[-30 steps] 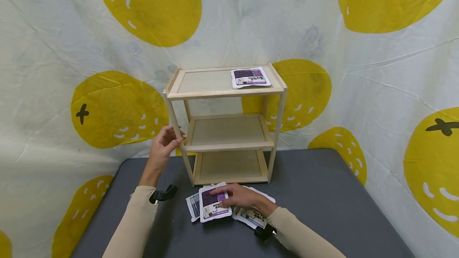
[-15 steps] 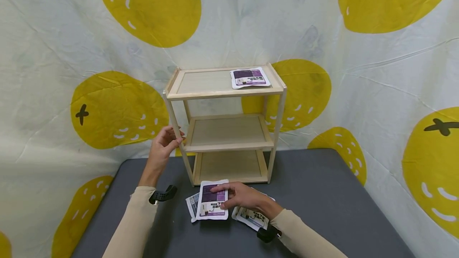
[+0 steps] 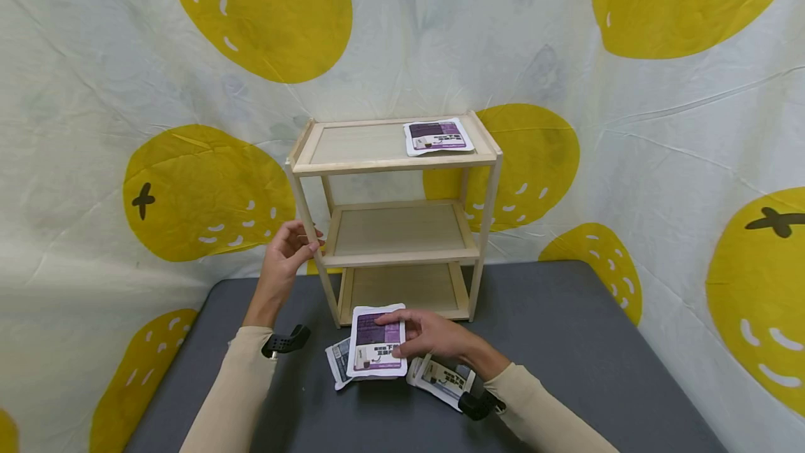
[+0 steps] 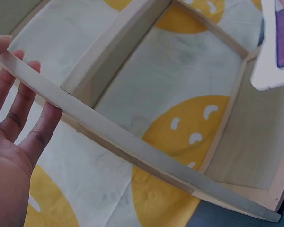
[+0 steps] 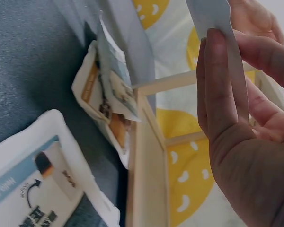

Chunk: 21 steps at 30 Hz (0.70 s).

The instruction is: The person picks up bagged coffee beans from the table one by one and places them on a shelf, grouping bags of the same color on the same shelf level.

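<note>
My left hand (image 3: 281, 268) holds the left front post (image 3: 304, 205) of a small three-tier wooden shelf (image 3: 402, 257). In the left wrist view its fingers (image 4: 26, 106) lie behind the post, with the thumb on the other side. A purple and white flat pouch (image 3: 371, 341) is pinched between the thumb and fingers of my right hand (image 3: 440, 338), raised in front of the bottom tier. From the right wrist view the pouch (image 5: 212, 16) appears nearly edge-on. Beneath it, partly covered, lies a blue-grey pouch (image 3: 338, 363).
Below my right wrist lie more pouches (image 3: 440, 382) on the dark grey table (image 3: 566, 355). Another purple pouch (image 3: 438, 136) rests on the right of the top tier. A cloth (image 3: 440, 33) with yellow fruit prints hangs behind the shelf.
My right hand has lifted the purple pouch up off the others, slightly toward the shelf. The left hand stays on the post.
</note>
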Tool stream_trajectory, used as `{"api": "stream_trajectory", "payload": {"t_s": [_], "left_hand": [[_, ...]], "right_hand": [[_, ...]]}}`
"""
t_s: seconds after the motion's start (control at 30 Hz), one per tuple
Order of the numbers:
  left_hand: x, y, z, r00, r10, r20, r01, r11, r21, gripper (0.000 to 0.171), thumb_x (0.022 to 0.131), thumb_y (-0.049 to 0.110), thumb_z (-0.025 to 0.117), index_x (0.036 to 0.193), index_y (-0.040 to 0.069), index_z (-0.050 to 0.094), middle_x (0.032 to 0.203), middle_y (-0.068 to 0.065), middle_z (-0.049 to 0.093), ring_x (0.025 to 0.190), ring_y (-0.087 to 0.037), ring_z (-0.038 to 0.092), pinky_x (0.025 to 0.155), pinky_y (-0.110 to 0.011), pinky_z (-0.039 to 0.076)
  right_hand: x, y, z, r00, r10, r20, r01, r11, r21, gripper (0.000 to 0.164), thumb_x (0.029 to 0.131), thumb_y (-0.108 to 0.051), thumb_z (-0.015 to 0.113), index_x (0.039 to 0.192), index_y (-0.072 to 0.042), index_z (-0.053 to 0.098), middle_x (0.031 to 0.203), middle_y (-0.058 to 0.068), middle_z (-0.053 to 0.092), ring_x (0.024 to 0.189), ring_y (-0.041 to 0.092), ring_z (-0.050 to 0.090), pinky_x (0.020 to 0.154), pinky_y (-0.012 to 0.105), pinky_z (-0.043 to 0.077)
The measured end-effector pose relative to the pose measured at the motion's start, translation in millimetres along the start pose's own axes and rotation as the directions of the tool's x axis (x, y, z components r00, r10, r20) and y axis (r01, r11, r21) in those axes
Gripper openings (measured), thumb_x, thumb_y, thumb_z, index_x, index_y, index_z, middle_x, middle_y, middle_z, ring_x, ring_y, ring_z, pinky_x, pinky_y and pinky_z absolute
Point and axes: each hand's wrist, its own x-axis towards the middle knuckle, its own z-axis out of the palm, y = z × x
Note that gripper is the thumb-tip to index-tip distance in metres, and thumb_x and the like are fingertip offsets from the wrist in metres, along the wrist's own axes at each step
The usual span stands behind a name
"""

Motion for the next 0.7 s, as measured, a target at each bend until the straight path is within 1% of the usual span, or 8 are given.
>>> {"api": "stream_trajectory", "payload": {"t_s": [0.1,0.23,0.33,0.43,0.47,0.5,0.63,0.7], "left_hand": [[-0.2,1.1,1.3,1.0,-0.006,-0.01,0.006,1.0,-0.003,0.041,0.098,0.001,0.064,0.134,-0.009,0.045,0.118,-0.025,0.059,0.105,-0.032,0.066,0.086,-0.031,0.058],[-0.9,1.6,2.4,1.0,-0.011,-0.016,0.011,1.0,0.003,0.038,0.099,0.001,0.063,0.133,-0.007,0.047,0.12,-0.029,0.058,0.104,-0.028,0.067,0.087,-0.031,0.058],[-0.6,1.8,2.7,1.0,-0.012,-0.02,0.012,1.0,0.0,0.037,0.098,0.001,0.063,0.132,-0.005,0.048,0.117,-0.023,0.06,0.105,-0.03,0.066,0.087,-0.031,0.058],[0.3,2.1,2.3,1.0,-0.008,-0.015,0.008,1.0,-0.006,0.038,0.099,0.001,0.063,0.132,-0.005,0.048,0.115,-0.015,0.063,0.105,-0.031,0.065,0.086,-0.031,0.058],[0.7,2.5,2.3,1.0,-0.018,-0.017,0.018,1.0,-0.007,0.038,0.099,0.0,0.062,0.133,-0.006,0.048,0.116,-0.016,0.063,0.105,-0.03,0.065,0.087,-0.031,0.058],[0.8,2.4,2.1,1.0,-0.018,-0.016,0.018,1.0,-0.009,0.037,0.099,0.0,0.062,0.133,-0.006,0.048,0.115,-0.015,0.063,0.105,-0.032,0.065,0.087,-0.032,0.058],[0.9,1.8,1.5,1.0,-0.016,-0.011,0.016,1.0,-0.002,0.035,0.099,0.0,0.063,0.131,-0.003,0.05,0.115,-0.015,0.063,0.105,-0.032,0.064,0.087,-0.032,0.058],[0.7,1.5,1.2,1.0,-0.004,-0.009,0.004,1.0,0.007,0.034,0.098,0.002,0.064,0.129,-0.002,0.051,0.114,-0.014,0.064,0.105,-0.034,0.063,0.087,-0.031,0.058]], "right_hand": [[-1.7,-5.9,-1.4,1.0,-0.006,-0.001,0.006,1.0,-0.026,0.06,0.091,0.002,0.07,0.147,-0.006,0.05,0.129,0.018,0.065,0.102,0.02,0.068,0.079,0.031,0.057],[-3.4,-12.2,-2.9,1.0,-0.026,0.012,0.027,0.998,-0.054,0.061,0.091,0.002,0.07,0.148,-0.006,0.049,0.13,0.019,0.063,0.104,0.021,0.068,0.079,0.032,0.058],[-4.6,-17.5,-3.9,0.999,-0.047,0.027,0.049,0.996,-0.073,0.062,0.092,0.001,0.07,0.149,-0.006,0.048,0.134,0.018,0.06,0.107,0.021,0.067,0.081,0.034,0.058],[-5.6,-23.4,-4.0,0.998,-0.059,0.033,0.062,0.995,-0.084,0.063,0.092,0.001,0.071,0.15,-0.008,0.047,0.138,0.018,0.055,0.112,0.023,0.067,0.083,0.034,0.058],[-6.0,-25.6,-3.8,0.998,-0.058,0.03,0.06,0.994,-0.086,0.064,0.091,0.001,0.071,0.15,-0.009,0.047,0.139,0.017,0.054,0.113,0.024,0.067,0.083,0.035,0.058],[-6.3,-28.3,-3.2,0.998,-0.056,0.027,0.058,0.994,-0.088,0.065,0.091,0.002,0.071,0.15,-0.01,0.047,0.139,0.017,0.053,0.114,0.025,0.067,0.084,0.035,0.058],[-7.5,-38.4,-1.7,0.999,-0.051,0.01,0.052,0.994,-0.096,0.065,0.091,0.003,0.071,0.15,-0.012,0.048,0.136,0.017,0.054,0.111,0.028,0.068,0.082,0.037,0.059],[-8.0,-43.2,-1.9,0.998,-0.059,0.008,0.06,0.994,-0.095,0.065,0.091,0.002,0.071,0.151,-0.012,0.048,0.136,0.017,0.055,0.109,0.028,0.069,0.081,0.037,0.06]]}}
